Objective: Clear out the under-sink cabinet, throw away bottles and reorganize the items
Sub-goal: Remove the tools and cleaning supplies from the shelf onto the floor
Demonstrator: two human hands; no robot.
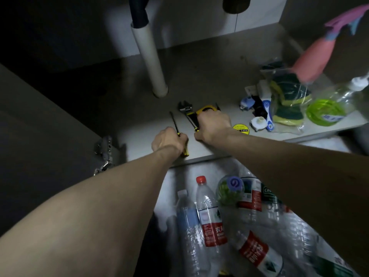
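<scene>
Head view: the cabinet floor [209,80] fills the upper half, a white drain pipe [148,58] standing at upper centre. Empty plastic bottles [209,212] lie heaped at lower centre, outside the cabinet and nearer the elbows than the fingers. The left hand [166,141] grips a screwdriver [174,123], its shaft pointing away to the upper left. The right hand [213,124], just beside, closes on yellow-handled tools [194,116] at centre.

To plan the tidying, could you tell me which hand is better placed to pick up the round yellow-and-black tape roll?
Probably the right hand: the tape roll lies right beside it; the left hand is farther.
</scene>
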